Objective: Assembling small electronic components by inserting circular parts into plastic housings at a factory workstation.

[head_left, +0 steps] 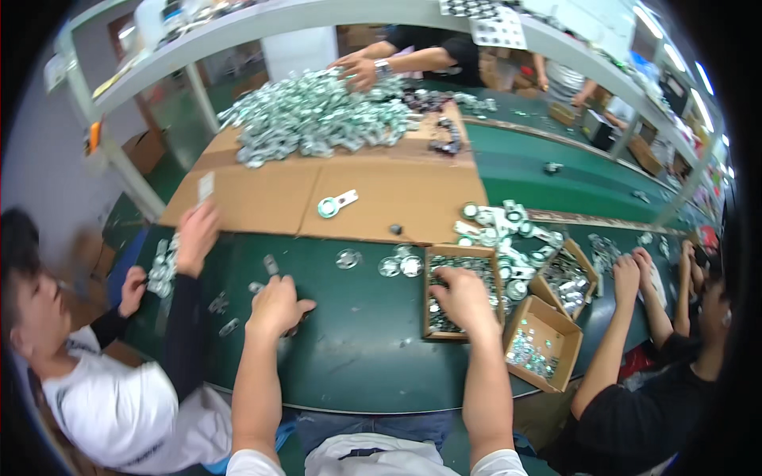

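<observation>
My left hand [275, 308] is curled over the dark green table, its thumb toward the right. A small grey piece [271, 264] shows just beyond its knuckles; the palm side is hidden, so what the hand grips is unclear. My right hand [464, 300] reaches into a cardboard box [463, 335] of small metal parts, fingers bent down with their tips among the parts. Several clear round discs [401, 264] lie left of that box, and another clear disc [348, 259] lies between my hands. Beyond them, a white-and-green round-headed piece [337, 204] rests on a cardboard sheet [262, 190].
A large heap of wrapped pieces [317, 115] covers the far cardboard, with a co-worker's hands [361, 71] on it. White-and-green pieces [508, 226] and two more boxes [546, 311] [565, 278] stand right. Co-workers sit on both sides; a shelf [294, 40] spans above.
</observation>
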`<state>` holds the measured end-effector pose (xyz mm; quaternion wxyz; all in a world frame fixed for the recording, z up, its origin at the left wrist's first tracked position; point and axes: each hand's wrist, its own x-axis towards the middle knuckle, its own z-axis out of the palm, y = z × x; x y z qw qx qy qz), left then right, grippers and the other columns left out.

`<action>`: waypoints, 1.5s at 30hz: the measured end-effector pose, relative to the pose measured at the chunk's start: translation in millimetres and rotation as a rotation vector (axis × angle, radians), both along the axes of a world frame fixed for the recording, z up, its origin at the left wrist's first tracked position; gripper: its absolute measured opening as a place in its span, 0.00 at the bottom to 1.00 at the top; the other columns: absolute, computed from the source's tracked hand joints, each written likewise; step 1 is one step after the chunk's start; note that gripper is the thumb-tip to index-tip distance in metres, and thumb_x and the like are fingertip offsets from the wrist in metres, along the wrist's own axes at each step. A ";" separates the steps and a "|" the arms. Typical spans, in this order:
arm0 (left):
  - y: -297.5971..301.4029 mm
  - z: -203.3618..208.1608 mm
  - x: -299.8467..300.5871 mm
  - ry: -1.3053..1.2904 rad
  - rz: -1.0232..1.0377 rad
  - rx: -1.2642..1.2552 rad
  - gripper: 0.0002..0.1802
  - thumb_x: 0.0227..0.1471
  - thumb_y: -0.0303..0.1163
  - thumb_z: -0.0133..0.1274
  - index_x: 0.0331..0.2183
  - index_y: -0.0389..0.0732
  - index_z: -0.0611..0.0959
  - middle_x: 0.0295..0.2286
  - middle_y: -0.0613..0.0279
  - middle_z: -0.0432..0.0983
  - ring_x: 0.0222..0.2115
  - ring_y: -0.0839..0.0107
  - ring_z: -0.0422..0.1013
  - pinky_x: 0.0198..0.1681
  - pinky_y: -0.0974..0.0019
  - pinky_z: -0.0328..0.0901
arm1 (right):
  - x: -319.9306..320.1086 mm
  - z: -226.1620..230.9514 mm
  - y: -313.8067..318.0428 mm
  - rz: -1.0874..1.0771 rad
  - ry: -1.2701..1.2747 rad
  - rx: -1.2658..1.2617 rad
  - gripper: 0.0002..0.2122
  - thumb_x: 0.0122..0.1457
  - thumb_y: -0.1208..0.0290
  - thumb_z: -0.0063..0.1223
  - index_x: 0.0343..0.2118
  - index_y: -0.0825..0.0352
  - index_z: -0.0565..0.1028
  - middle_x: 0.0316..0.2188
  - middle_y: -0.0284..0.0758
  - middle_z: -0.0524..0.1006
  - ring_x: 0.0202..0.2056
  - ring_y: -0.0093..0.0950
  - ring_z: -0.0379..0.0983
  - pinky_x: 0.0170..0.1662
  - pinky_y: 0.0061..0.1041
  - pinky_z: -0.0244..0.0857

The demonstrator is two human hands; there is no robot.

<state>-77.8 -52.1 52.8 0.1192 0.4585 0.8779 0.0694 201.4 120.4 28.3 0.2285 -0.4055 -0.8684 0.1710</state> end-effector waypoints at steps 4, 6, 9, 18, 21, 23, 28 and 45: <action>-3.4 -26.3 -21.5 -0.027 -0.019 -0.110 0.21 0.42 0.35 0.67 0.37 0.35 0.80 0.37 0.45 0.77 0.39 0.49 0.74 0.42 0.53 0.68 | -20.5 -17.5 4.3 0.048 0.041 -0.036 0.06 0.50 0.70 0.61 0.31 0.65 0.80 0.30 0.41 0.79 0.36 0.43 0.77 0.42 0.42 0.70; 9.3 -10.9 -7.5 -0.040 -0.046 -0.042 0.22 0.41 0.36 0.68 0.37 0.35 0.80 0.38 0.46 0.76 0.41 0.48 0.73 0.43 0.53 0.68 | -7.1 -8.4 3.2 -0.018 0.006 -0.027 0.06 0.51 0.70 0.61 0.30 0.64 0.79 0.29 0.41 0.79 0.36 0.42 0.76 0.42 0.42 0.69; 7.7 10.9 2.8 -0.064 -0.008 0.024 0.29 0.37 0.39 0.71 0.40 0.35 0.78 0.41 0.48 0.75 0.44 0.49 0.73 0.45 0.53 0.68 | 7.7 -10.1 7.4 -0.081 0.025 -0.002 0.10 0.52 0.68 0.61 0.37 0.63 0.78 0.34 0.41 0.78 0.40 0.43 0.75 0.44 0.43 0.67; 4.9 -10.0 -8.6 -0.202 -0.052 -0.058 0.13 0.39 0.29 0.67 0.25 0.33 0.80 0.31 0.48 0.76 0.38 0.51 0.73 0.41 0.54 0.67 | 0.1 -5.8 5.4 -0.053 -0.034 -0.005 0.06 0.54 0.70 0.57 0.33 0.64 0.80 0.30 0.39 0.79 0.38 0.41 0.76 0.43 0.41 0.68; 11.6 -19.9 -14.5 -0.124 -0.119 0.092 0.11 0.39 0.26 0.67 0.26 0.34 0.81 0.29 0.49 0.77 0.31 0.54 0.75 0.37 0.56 0.69 | -1.0 -6.3 7.2 -0.070 0.017 -0.016 0.05 0.54 0.71 0.56 0.32 0.64 0.80 0.30 0.40 0.78 0.38 0.42 0.76 0.43 0.41 0.69; 17.5 -14.9 -10.3 -0.108 -0.134 0.093 0.11 0.40 0.28 0.66 0.25 0.35 0.81 0.30 0.48 0.77 0.32 0.54 0.76 0.36 0.57 0.69 | -1.6 -7.8 7.3 -0.095 0.056 0.021 0.05 0.54 0.71 0.55 0.32 0.64 0.79 0.30 0.41 0.78 0.37 0.42 0.76 0.42 0.41 0.69; 35.0 -1.5 15.7 -0.179 -0.054 0.323 0.11 0.46 0.30 0.60 0.27 0.35 0.76 0.24 0.49 0.77 0.30 0.48 0.74 0.35 0.52 0.68 | -4.7 2.9 5.2 -0.151 0.221 -0.119 0.06 0.55 0.72 0.53 0.34 0.67 0.77 0.29 0.42 0.79 0.32 0.40 0.77 0.38 0.37 0.71; 39.7 -46.0 57.7 -1.126 -0.146 0.856 0.08 0.60 0.22 0.50 0.42 0.35 0.75 0.32 0.63 0.76 0.31 0.75 0.76 0.36 0.73 0.70 | -34.0 11.1 -23.2 0.052 0.601 -0.466 0.06 0.64 0.76 0.49 0.42 0.70 0.74 0.34 0.37 0.82 0.32 0.23 0.80 0.36 0.22 0.73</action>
